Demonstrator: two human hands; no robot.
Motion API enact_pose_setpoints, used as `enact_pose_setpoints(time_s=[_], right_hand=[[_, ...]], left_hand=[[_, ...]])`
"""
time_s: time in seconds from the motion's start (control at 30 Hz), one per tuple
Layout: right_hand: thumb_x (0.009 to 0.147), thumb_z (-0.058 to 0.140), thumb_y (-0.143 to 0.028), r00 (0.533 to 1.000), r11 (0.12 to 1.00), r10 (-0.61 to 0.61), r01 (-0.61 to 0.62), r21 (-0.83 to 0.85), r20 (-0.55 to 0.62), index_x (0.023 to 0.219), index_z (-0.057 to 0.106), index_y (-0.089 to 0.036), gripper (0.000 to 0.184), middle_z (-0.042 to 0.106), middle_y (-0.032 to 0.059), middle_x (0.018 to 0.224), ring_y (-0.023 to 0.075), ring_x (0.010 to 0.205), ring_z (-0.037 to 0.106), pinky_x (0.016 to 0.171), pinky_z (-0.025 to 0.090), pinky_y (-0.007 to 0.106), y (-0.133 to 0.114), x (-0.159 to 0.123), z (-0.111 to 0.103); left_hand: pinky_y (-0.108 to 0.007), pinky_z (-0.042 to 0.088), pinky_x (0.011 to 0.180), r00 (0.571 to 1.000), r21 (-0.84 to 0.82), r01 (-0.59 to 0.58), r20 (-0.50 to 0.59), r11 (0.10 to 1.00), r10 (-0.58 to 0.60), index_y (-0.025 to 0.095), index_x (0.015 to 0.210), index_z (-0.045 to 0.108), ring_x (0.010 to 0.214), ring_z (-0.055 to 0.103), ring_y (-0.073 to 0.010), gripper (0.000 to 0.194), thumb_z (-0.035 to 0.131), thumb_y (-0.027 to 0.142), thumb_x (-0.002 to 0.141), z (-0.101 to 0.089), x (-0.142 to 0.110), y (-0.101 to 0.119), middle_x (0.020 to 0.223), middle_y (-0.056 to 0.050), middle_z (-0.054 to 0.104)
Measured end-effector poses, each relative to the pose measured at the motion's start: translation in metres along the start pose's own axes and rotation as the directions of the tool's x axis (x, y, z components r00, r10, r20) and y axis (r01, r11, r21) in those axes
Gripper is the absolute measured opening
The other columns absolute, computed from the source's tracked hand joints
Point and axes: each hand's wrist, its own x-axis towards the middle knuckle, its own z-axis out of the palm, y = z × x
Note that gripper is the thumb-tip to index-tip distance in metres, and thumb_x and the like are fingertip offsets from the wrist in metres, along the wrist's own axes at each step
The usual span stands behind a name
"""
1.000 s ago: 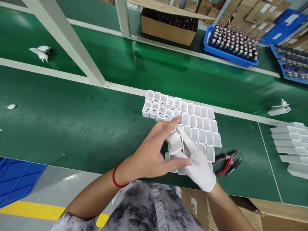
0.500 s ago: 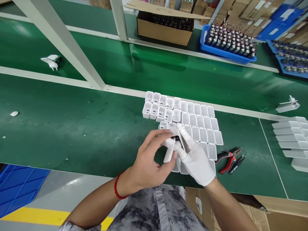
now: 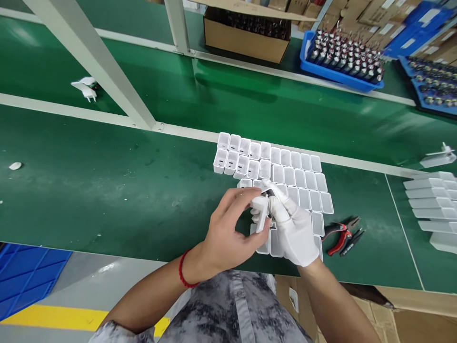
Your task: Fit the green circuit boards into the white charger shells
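My bare left hand (image 3: 228, 228), with a red cord on its wrist, pinches a small white plastic charger shell (image 3: 262, 209) just above the green belt. My right hand (image 3: 294, 228) wears a white glove and grips the same shell from the right, with a small dark part between its fingertips at the shell's top. Both hands hover over the near-left corner of a block of several open white shells (image 3: 293, 176) standing in rows on the belt (image 3: 107, 186). The hands hide the block's nearest shells.
Red-handled pliers (image 3: 339, 234) lie right of the block. Stacked white parts (image 3: 432, 205) sit at the right edge. A slanted white frame post (image 3: 96, 62) crosses at left. Beyond are a cardboard box (image 3: 246, 38), blue trays of parts (image 3: 342, 62), and a loose white plug (image 3: 85, 85).
The shell was lifted off the block and turned on edge between both hands. The gloved fingers closed in at its top. The camera view shifted slightly.
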Motion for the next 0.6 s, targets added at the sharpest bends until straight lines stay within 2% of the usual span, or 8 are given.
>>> enact_pose_setpoints(time_s=[0.13, 0.23, 0.33, 0.4, 0.5, 0.6], right_hand=[[0.09, 0.061, -0.066, 0.99, 0.984, 0.115, -0.125, 0.126, 0.086, 0.14, 0.061, -0.028, 0.063, 0.075, 0.0039, 0.118, 0.0278, 0.116, 0.068, 0.105, 0.054, 0.043, 0.001, 0.004, -0.002], [0.089, 0.055, -0.072, 0.982, 0.977, 0.158, -0.17, 0.125, 0.106, 0.139, 0.062, -0.026, 0.068, 0.076, 0.0064, 0.116, 0.029, 0.115, 0.068, 0.102, 0.056, 0.045, 0.0, 0.004, -0.005], [0.088, 0.053, -0.075, 0.979, 0.979, 0.19, -0.195, 0.063, 0.068, 0.132, 0.067, -0.024, 0.069, 0.076, 0.0076, 0.111, 0.0283, 0.108, 0.07, 0.098, 0.058, 0.042, -0.004, 0.004, -0.006], [0.087, 0.051, -0.078, 0.98, 0.98, 0.195, -0.196, 0.018, 0.035, 0.13, 0.069, -0.024, 0.071, 0.077, 0.008, 0.106, 0.0281, 0.103, 0.071, 0.093, 0.059, 0.042, -0.008, 0.004, -0.006], [0.086, 0.051, -0.079, 0.985, 0.985, 0.169, -0.169, -0.023, 0.03, 0.127, 0.071, -0.023, 0.072, 0.076, 0.0076, 0.104, 0.0284, 0.1, 0.07, 0.094, 0.058, 0.044, -0.01, 0.004, -0.006], [0.086, 0.053, -0.077, 0.992, 0.991, 0.127, -0.126, -0.045, 0.008, 0.123, 0.073, -0.024, 0.067, 0.075, 0.0076, 0.107, 0.0294, 0.107, 0.067, 0.101, 0.053, 0.048, -0.006, 0.005, -0.009]], left_hand=[[-0.028, 0.065, 0.086, 0.991, -0.099, 0.134, 0.025, 0.986, -0.132, 0.02, 0.126, 0.058, 0.099, 0.069, -0.0172, 0.039, 0.068, 0.018, 0.088, -0.003, 0.005, 0.0, 0.112, -0.008, 0.061], [-0.029, 0.064, 0.089, 0.979, -0.154, 0.197, 0.09, 0.968, -0.184, 0.02, 0.125, 0.057, 0.102, 0.067, -0.0176, 0.04, 0.07, 0.023, 0.087, -0.009, 0.01, 0.001, 0.113, -0.007, 0.062], [-0.034, 0.061, 0.093, 0.963, -0.024, 0.22, 0.167, 0.975, -0.213, 0.02, 0.128, 0.056, 0.105, 0.066, -0.0203, 0.046, 0.073, 0.033, 0.086, -0.015, 0.016, 0.005, 0.115, -0.008, 0.065], [-0.031, 0.061, 0.082, 0.951, 0.054, 0.226, 0.205, 0.973, -0.232, 0.02, 0.13, 0.055, 0.092, 0.067, -0.0174, 0.047, 0.071, 0.037, 0.089, -0.018, 0.02, 0.007, 0.109, -0.007, 0.067], [-0.024, 0.058, 0.064, 0.944, 0.09, 0.18, 0.264, 0.98, -0.198, 0.022, 0.131, 0.054, 0.074, 0.062, -0.0118, 0.044, 0.067, 0.033, 0.091, -0.024, 0.027, 0.012, 0.098, -0.004, 0.062], [-0.024, 0.058, 0.065, 0.916, 0.169, 0.01, 0.395, 0.986, -0.076, 0.025, 0.129, 0.055, 0.075, 0.061, -0.0096, 0.038, 0.06, 0.017, 0.093, -0.032, 0.035, 0.016, 0.114, -0.007, 0.053]])
